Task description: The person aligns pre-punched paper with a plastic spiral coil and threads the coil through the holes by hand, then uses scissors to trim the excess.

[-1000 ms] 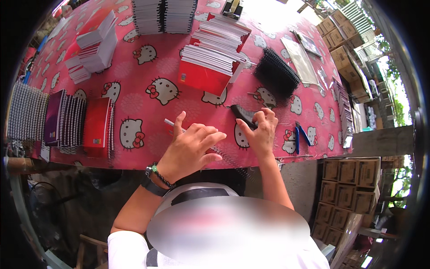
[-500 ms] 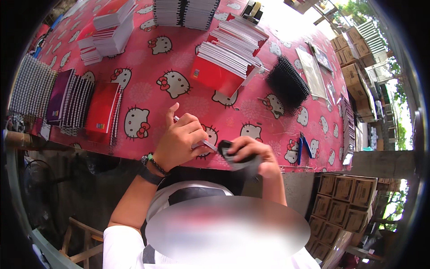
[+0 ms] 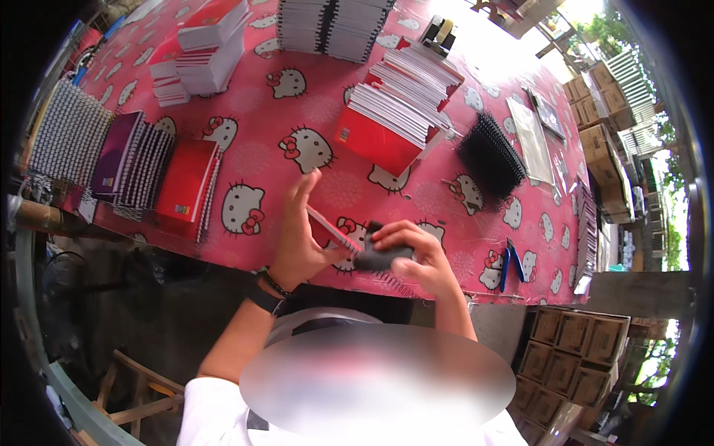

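Observation:
My left hand (image 3: pixel 297 241) supports a thin notebook (image 3: pixel 331 227) seen almost edge-on, its thumb and raised fingers along one side. Against the notebook's near end, my right hand (image 3: pixel 418 256) grips a dark, blocky handheld tool (image 3: pixel 383 256). Motion blur and my fingers hide the tool's exact kind. A loose spiral binding coil (image 3: pixel 393 284) trails below it, by the table edge. Blue-handled pliers (image 3: pixel 511 266) lie to the right of my hands. Beyond them, a pile of black spiral coils (image 3: pixel 491 154) rests on the table.
The pink patterned table (image 3: pixel 245 167) holds red-covered unbound notebooks (image 3: pixel 383 140) in the middle. At left stand bound red notebooks (image 3: pixel 186 182), purple notebooks (image 3: pixel 117 156) and a coil-edged stack (image 3: pixel 71 134). A tape dispenser (image 3: pixel 439 36) sits at the back. Cardboard boxes (image 3: pixel 569 334) are stacked at lower right.
My left fingers have straightened upward along the notebook, whose coloured edge now shows more. The black tool stays against its end, and a coil now shows below. The whole view has shifted slightly.

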### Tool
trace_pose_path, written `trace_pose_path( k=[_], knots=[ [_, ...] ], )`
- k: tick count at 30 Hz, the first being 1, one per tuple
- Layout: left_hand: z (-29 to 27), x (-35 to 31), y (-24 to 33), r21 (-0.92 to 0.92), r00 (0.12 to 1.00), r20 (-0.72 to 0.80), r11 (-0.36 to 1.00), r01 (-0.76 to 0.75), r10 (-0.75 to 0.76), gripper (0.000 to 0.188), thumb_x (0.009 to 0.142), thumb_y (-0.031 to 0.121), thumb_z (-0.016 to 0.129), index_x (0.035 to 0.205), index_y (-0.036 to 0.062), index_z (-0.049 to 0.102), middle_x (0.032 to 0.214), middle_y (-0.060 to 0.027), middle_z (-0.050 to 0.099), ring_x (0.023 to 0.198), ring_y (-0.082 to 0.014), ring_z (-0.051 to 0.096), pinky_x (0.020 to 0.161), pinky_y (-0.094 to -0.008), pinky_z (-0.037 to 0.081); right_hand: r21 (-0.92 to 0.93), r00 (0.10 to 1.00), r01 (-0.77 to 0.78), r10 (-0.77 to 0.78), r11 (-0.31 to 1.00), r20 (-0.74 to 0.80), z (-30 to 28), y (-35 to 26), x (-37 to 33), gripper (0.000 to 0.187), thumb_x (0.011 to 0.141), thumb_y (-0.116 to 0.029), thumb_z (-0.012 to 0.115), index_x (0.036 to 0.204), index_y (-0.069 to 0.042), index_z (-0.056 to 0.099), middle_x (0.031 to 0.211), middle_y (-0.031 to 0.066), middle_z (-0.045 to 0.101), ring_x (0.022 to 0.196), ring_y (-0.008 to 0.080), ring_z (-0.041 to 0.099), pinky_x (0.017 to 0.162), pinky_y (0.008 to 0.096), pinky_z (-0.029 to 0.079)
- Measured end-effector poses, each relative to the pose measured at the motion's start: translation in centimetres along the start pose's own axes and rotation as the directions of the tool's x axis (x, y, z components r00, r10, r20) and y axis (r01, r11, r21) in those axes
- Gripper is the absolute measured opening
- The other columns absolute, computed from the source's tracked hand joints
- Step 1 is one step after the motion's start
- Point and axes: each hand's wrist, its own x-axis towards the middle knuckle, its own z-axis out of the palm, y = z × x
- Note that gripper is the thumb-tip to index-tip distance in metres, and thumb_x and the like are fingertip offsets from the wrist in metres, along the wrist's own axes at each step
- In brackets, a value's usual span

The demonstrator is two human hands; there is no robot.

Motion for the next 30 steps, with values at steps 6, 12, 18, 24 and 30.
trace_pose_path(
  k=[6,12,18,24,30],
  knots=[
    [0.8,-1.7,-2.6,-0.270,0.976,0.143,0.942,0.200,-0.167,0.078,0.061,0.017,0.085,0.120,0.0065,0.035,0.094,-0.0045,0.043,0.091,-0.0151,0.047,0.086,-0.0306,0.041,0.227,0.992,0.059,-0.082,0.972,0.097,0.0,-0.2,0.9,0.041,0.071,-0.036,0.070,0.087,0.001,0.066,0.099,0.0122,0.062,0.097,0.0225,0.057,0.087,0.0340,0.041],
    [0.7,-2.3,-3.1,-0.252,0.937,0.283,0.926,0.281,-0.207,0.055,0.067,0.019,0.082,0.099,0.0075,0.038,0.089,-0.0034,0.040,0.077,-0.0125,0.042,0.067,-0.0270,0.040,0.244,0.997,0.035,-0.053,0.969,0.065,-0.6,-0.1,1.0,0.048,0.068,-0.042,0.070,0.086,0.002,0.067,0.098,0.0139,0.063,0.100,0.0234,0.057,0.089,0.0346,0.041],
    [0.7,-2.3,-3.1,-0.287,0.944,0.285,0.925,0.249,-0.166,0.052,0.069,0.016,0.080,0.097,0.0078,0.037,0.088,-0.0029,0.039,0.075,-0.0114,0.040,0.066,-0.0262,0.038,0.142,0.997,0.054,-0.062,0.988,0.047,-0.5,-0.3,2.5,0.035,0.074,-0.030,0.069,0.088,0.002,0.066,0.098,0.0123,0.064,0.096,0.0223,0.058,0.087,0.0349,0.042],
    [1.0,-2.4,-3.3,-0.365,0.961,0.241,0.904,0.222,-0.138,0.054,0.067,0.014,0.081,0.097,0.0073,0.037,0.090,-0.0051,0.040,0.079,-0.0150,0.043,0.071,-0.0287,0.039,-0.183,0.997,0.030,-0.016,0.983,0.077,-0.2,-0.5,4.6,0.035,0.075,-0.031,0.070,0.089,0.001,0.066,0.100,0.0126,0.063,0.098,0.0220,0.058,0.087,0.0335,0.043],
    [0.9,-1.8,-3.0,-0.270,0.964,0.257,0.953,0.133,-0.062,0.048,0.071,0.014,0.078,0.097,0.0067,0.038,0.092,-0.0066,0.041,0.080,-0.0169,0.044,0.072,-0.0300,0.040,-0.623,0.994,0.017,-0.082,0.782,-0.075,-0.4,0.3,4.2,0.034,0.074,-0.030,0.073,0.095,-0.004,0.066,0.105,0.0100,0.062,0.103,0.0262,0.056,0.089,0.0355,0.042]
  ],
)
